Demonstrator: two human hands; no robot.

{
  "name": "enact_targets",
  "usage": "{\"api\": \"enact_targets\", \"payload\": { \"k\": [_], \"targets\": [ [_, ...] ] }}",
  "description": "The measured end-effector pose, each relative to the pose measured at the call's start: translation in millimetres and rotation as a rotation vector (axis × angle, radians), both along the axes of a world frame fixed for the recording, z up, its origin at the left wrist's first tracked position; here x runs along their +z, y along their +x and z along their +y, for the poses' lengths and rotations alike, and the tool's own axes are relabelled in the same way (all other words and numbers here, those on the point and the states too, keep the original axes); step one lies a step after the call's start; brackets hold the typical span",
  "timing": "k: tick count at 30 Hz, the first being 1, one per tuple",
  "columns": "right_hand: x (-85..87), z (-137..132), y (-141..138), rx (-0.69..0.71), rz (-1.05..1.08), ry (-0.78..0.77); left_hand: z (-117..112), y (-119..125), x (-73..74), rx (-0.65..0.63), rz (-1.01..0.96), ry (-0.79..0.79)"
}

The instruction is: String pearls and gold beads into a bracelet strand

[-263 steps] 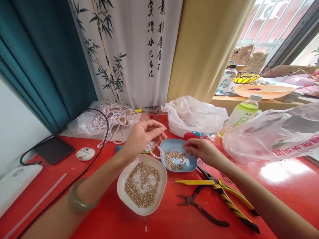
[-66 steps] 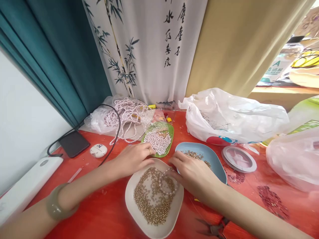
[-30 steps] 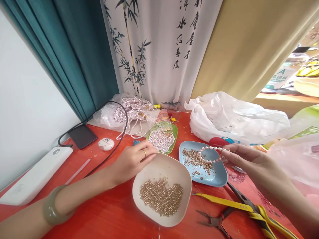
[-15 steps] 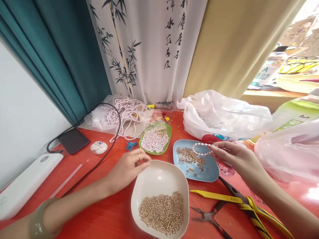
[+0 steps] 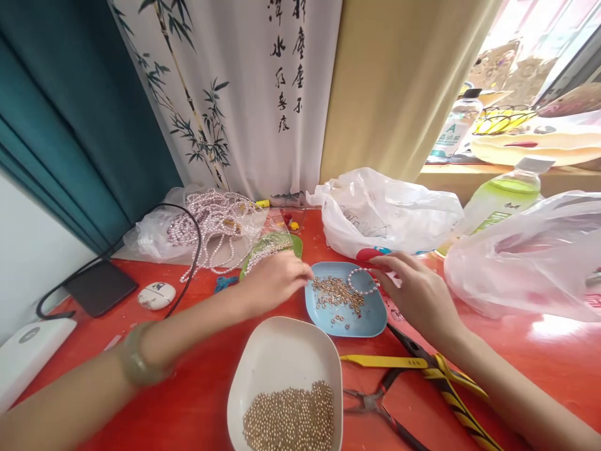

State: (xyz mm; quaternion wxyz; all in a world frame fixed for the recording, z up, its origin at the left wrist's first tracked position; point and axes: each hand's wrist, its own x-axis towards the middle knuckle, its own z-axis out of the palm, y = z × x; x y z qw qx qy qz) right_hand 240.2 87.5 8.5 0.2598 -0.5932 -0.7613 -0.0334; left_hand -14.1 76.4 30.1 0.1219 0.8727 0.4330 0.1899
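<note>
My right hand [image 5: 417, 291] pinches the right side of a pearl bead bracelet [image 5: 351, 287], a small loop of pale beads over the blue tray. That blue tray [image 5: 370, 327] carries a scatter of gold ring-shaped beads [image 5: 335, 294]. Reaching to the tray's left edge, my left hand [image 5: 279, 280] has its thumb and fingers together; whatever might be between them is too small to see. It partly covers the green tray [image 5: 297, 245] of pale pearls. Nearer me stands a white tray [image 5: 282, 341] with many small gold beads [image 5: 293, 416].
Yellow tweezers [image 5: 385, 361], small pliers [image 5: 370, 401] and larger yellow-black pliers [image 5: 441, 376] lie at the right. Pearl strands [image 5: 211, 219] and plastic bags [image 5: 385, 213] line the back, with a green bottle [image 5: 502, 194]. A black cable [image 5: 195, 250] arches over the left side, near a phone [image 5: 101, 287].
My left hand has moved right and away from me, from the white tray's rim to the blue tray's edge. The bracelet stays over the blue tray at my right fingers. The view has turned rightward.
</note>
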Motion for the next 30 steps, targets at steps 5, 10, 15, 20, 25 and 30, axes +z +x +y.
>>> {"api": "enact_targets", "payload": {
  "k": [5,10,15,20,25,30],
  "targets": [
    [-0.9,-2.7,-24.9,0.333,-0.249,-0.110,33.6,33.3,-3.1,-0.149,0.357,0.064],
    [-3.6,4.4,-38.7,0.415,-0.357,-0.264,43.1,46.7,-7.2,-0.194,0.537,0.134],
    [-4.6,9.5,-40.5,0.431,-0.377,-0.296,49.7,43.4,-11.1,-0.171,0.493,0.096],
    [-4.6,7.3,-39.9,0.400,-0.333,-0.274,51.7,37.3,-14.1,-0.157,0.435,0.047],
    [1.4,5.4,-35.8,0.375,-0.178,-0.232,49.7,28.9,-12.7,-0.133,0.290,0.005],
    [13.1,-6.2,-38.3,0.439,0.081,-0.284,27.3,14.6,6.6,-0.136,0.115,-0.052]
  ]
}}
